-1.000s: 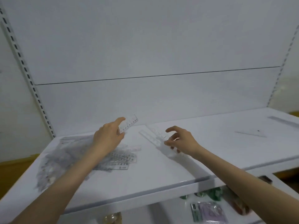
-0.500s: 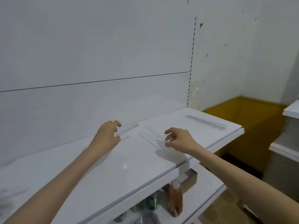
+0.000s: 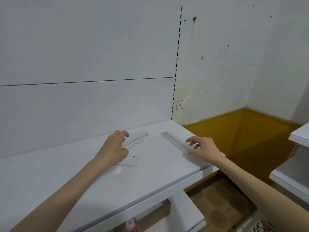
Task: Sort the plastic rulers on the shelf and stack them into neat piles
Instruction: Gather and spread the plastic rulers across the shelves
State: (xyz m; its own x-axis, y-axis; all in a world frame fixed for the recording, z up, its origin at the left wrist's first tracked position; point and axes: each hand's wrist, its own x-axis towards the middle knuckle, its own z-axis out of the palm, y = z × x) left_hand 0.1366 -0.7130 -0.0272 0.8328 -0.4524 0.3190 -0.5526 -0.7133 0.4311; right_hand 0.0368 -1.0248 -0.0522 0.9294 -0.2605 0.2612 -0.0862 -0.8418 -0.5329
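Head view: a clear ruler (image 3: 138, 136) is pinched by the left hand (image 3: 115, 148) just above the shelf (image 3: 75, 181), and a thin pile of rulers (image 3: 172, 138) is laid at the shelf's right end. The right hand (image 3: 203, 148) is bent loosely over the pile's near end; whether anything is gripped cannot be told. One pile is judged begun, the held ruler yet to be added.

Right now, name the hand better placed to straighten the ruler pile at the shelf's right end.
Right. The right hand is at the ruler pile; the left hand, farther off, grips a single ruler.
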